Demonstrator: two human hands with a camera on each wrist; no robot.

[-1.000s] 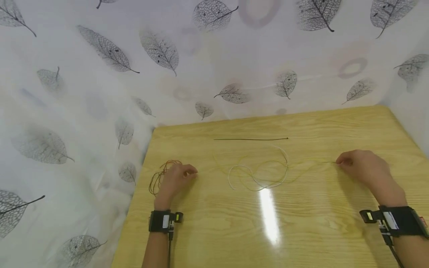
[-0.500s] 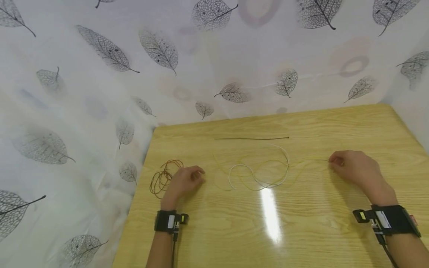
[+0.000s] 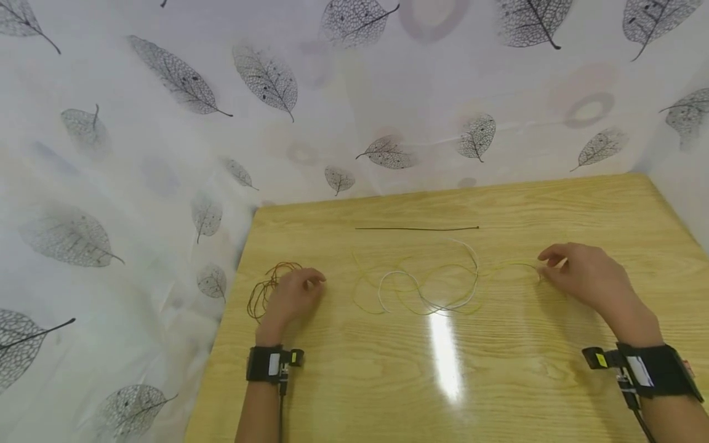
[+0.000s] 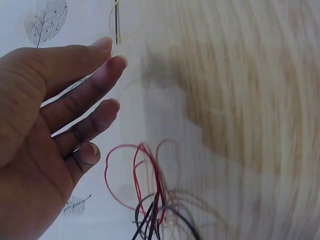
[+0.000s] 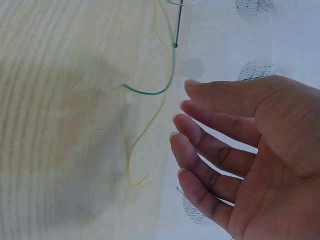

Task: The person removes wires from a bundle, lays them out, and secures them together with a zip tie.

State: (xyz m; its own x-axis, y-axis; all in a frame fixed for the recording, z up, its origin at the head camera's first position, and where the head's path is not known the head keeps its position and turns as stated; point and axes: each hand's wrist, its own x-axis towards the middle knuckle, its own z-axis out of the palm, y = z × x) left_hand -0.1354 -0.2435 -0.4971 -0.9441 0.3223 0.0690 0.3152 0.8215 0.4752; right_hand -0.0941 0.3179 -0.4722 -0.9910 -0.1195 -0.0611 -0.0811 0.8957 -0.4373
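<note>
My left hand [image 3: 295,296] hovers at the left over a loose coil of red and black wire [image 3: 266,294]; its fingers are relaxed, thumb and index tips slightly apart, with nothing between them in the left wrist view. To the right, my right hand [image 3: 589,277] has loosely bent fingers and holds nothing. Close to its fingertips are the ends of a yellow wire [image 5: 145,129] and a green wire [image 5: 150,93]. Between the hands, loops of yellow wire [image 3: 450,266] overlap a curved white wire [image 3: 474,271].
A thin black strip with a small head, like a cable tie [image 3: 415,229], lies straight across the back of the wood-grain table [image 3: 376,381]. White curtains with a leaf print [image 3: 310,80] hang behind the table and along its left and right sides.
My right hand has moved a little left and let go of the wire end it was pinching. The left hand shifted right, then back left over the red and black coil.
</note>
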